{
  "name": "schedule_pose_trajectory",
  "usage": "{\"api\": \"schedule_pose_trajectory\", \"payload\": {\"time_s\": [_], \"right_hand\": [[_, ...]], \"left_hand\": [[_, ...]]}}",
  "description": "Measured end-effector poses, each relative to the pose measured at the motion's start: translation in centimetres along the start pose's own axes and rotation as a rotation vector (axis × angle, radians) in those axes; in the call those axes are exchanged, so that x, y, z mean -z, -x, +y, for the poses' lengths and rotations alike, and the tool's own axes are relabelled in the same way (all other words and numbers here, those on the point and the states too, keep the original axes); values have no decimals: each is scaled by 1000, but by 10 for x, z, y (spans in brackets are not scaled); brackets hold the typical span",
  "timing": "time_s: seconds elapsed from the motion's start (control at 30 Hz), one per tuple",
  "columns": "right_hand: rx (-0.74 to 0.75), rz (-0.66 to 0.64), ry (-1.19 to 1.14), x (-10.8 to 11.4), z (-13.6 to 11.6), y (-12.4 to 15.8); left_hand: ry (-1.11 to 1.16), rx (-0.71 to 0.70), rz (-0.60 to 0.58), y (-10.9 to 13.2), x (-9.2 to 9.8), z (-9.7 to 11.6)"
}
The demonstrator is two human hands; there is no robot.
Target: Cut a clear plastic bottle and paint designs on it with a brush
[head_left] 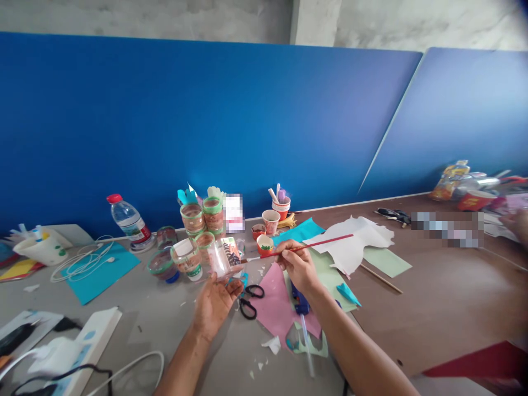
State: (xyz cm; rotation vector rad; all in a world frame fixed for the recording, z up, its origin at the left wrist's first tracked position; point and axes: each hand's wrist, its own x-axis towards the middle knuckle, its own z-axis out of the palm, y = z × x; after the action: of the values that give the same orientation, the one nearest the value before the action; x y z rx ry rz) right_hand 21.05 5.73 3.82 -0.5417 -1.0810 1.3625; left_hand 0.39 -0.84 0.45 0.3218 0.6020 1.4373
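Note:
My left hand (pixel 214 305) is closed around the lower end of a clear plastic cup (pixel 218 258) with a pinkish coat, tilted above the table. Pinched in my right hand (pixel 299 268) is a red paintbrush (pixel 330 240), its bristle end pointing left towards the cup. Just behind the brush stands a paper cup with green paint (pixel 265 245). Black-handled scissors (pixel 249 303) lie right of my left hand. Below my right hand a blue glue gun (pixel 300 301) with a clear glue stick rests on pink paper (pixel 272 300).
Painted cups (pixel 192 220) are stacked at the back left, near a water bottle (pixel 130 223). White paper (pixel 350 239) and a wooden stick (pixel 381 278) lie right. A power strip (pixel 97 335) with cables sits front left. Another person's hand (pixel 517 224) shows at far right.

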Motion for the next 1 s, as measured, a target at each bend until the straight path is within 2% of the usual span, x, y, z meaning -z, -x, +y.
{"api": "schedule_pose_trajectory", "payload": {"time_s": [0.23, 0.4, 0.67, 1.0], "right_hand": [[-30, -21, -59, -1, 0, 2], [8, -22, -42, 0, 1, -1], [65, 142, 71, 7, 13, -11], [108, 307, 265, 11, 19, -22]], "left_hand": [[-3, 1, 34, 1, -2, 0], [-19, -7, 47, -1, -1, -1], [-111, -86, 61, -3, 2, -5], [-99, -130, 65, -1, 0, -3]]}}
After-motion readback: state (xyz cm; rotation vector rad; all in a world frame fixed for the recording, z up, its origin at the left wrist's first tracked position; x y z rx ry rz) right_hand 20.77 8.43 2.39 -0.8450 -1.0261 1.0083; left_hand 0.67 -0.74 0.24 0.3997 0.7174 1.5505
